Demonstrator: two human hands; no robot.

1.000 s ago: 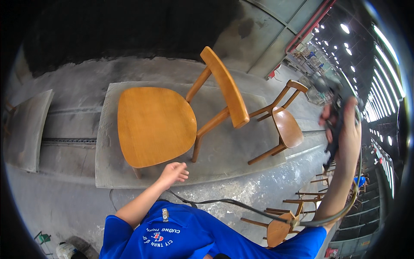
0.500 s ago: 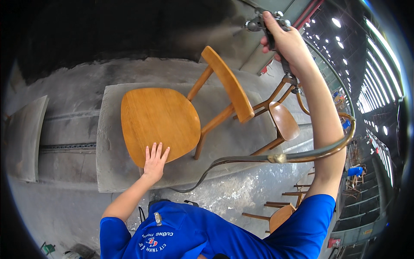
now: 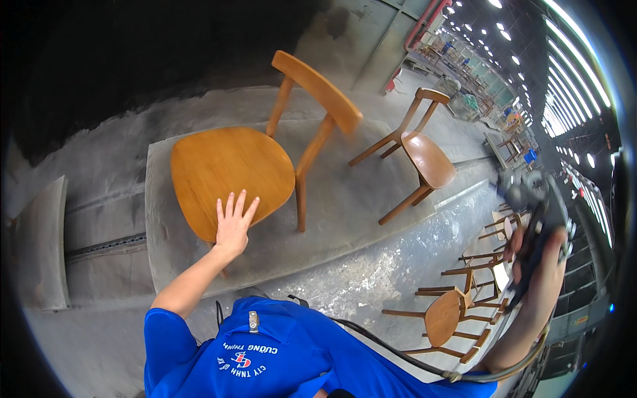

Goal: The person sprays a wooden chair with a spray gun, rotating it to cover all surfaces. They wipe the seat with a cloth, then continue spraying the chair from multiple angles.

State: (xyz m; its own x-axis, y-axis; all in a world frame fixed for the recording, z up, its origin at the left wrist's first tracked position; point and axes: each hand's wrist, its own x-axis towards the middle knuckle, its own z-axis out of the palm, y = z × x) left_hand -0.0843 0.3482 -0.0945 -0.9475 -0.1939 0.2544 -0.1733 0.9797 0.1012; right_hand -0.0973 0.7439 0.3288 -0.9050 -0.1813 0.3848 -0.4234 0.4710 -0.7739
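Note:
A wooden chair (image 3: pixel 232 172) with a rounded orange-brown seat and a curved backrest stands on a grey board. My left hand (image 3: pixel 232 225) lies flat on the near edge of its seat, fingers spread. Off to the right, my right hand (image 3: pixel 541 265) is wrapped round a spray gun (image 3: pixel 531 205), blurred by motion. A hose (image 3: pixel 398 358) runs from the gun's side back along the front of my blue shirt. No spray mist shows at the nozzle.
Behind the first chair, a second brown chair (image 3: pixel 428 159) stands near the far right edge of the grey board (image 3: pixel 318 245). Several more chairs, one with a round seat (image 3: pixel 442 318), are at the lower right. A grey panel (image 3: pixel 43 245) is at left, a blackened wall (image 3: pixel 166 53) beyond.
My right hand has swung the spray gun from above the backrest down to the far right. The mist at its nozzle is gone. My left hand stays on the seat.

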